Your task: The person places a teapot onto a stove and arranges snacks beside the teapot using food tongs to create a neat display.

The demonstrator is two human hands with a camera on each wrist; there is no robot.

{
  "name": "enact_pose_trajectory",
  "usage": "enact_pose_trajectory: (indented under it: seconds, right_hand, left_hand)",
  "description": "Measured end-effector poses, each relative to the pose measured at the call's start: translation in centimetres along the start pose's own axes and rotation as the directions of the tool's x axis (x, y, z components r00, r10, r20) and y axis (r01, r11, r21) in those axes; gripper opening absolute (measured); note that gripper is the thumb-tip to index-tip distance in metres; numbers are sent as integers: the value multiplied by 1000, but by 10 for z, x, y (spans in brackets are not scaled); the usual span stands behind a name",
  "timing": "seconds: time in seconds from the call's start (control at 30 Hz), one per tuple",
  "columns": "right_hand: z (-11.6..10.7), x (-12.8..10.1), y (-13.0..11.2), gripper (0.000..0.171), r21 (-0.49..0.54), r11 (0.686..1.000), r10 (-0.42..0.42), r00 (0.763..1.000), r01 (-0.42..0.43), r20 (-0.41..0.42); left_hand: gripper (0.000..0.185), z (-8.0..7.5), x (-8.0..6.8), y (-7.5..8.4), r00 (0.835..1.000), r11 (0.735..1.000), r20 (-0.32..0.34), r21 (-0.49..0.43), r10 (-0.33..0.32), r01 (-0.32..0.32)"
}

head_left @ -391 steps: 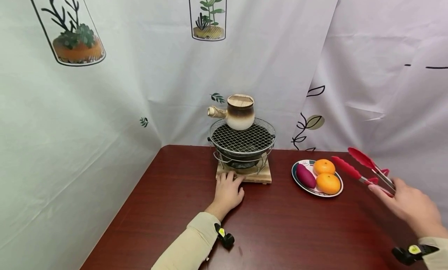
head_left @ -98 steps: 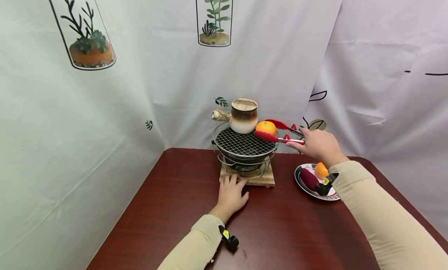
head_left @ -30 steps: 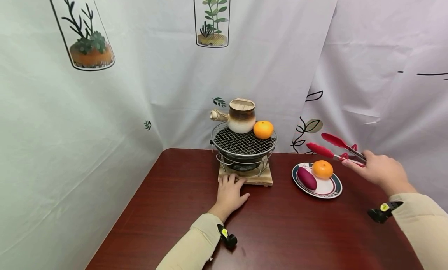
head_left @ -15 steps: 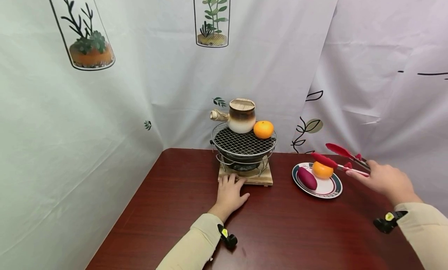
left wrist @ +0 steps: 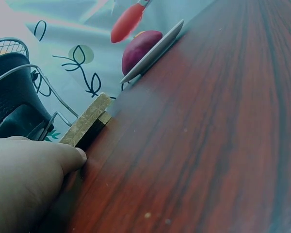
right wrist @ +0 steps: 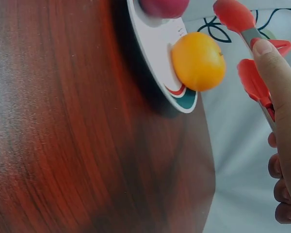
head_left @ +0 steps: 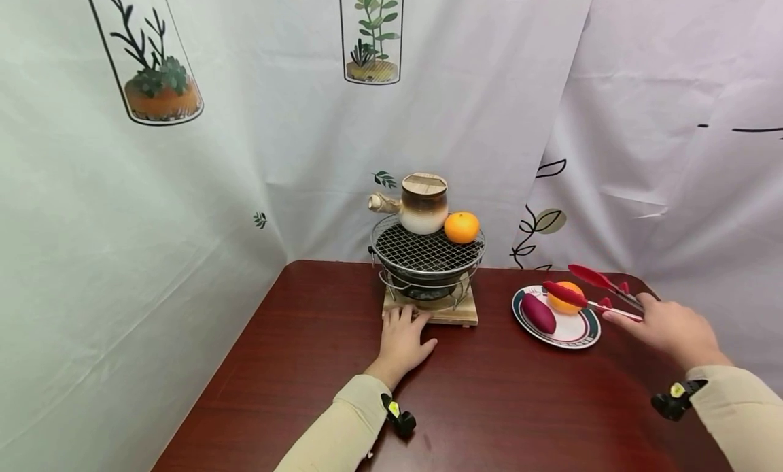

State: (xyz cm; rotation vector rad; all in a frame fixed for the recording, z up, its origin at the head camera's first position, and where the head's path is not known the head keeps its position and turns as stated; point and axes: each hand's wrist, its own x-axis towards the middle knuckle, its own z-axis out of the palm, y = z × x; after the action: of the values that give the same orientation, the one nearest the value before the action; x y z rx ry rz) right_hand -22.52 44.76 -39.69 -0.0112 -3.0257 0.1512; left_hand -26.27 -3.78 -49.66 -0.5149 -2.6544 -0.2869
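Your right hand (head_left: pixel 669 326) clamped red silicone-tipped metal tongs (head_left: pixel 587 292), tips apart around the round orange (right wrist: pixel 198 60), as only the right wrist view showed; your left hand (head_left: pixel 400 343) lay flat, fingers straight, against the square wooden base (left wrist: pixel 87 121).

Lidded clay pot (head_left: pixel 421 203) on grill, purple sweet potato (head_left: pixel 538 313), plant-print curtain (head_left: pixel 183 152)

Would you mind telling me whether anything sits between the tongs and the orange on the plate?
Nothing visible does: the tongs in the right hand straddle the orange on the plate; the sweet potato lies aside.
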Motion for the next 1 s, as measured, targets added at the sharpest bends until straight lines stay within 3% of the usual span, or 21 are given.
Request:
enact_pose_trajectory:
  seconds: [1.0]
  right_hand:
    - [24, 3, -3, 98, -15, 999, 32, 999, -32, 0]
  left_hand:
    - [50, 3, 1, 0, 1000, 1000, -2, 3, -5, 5]
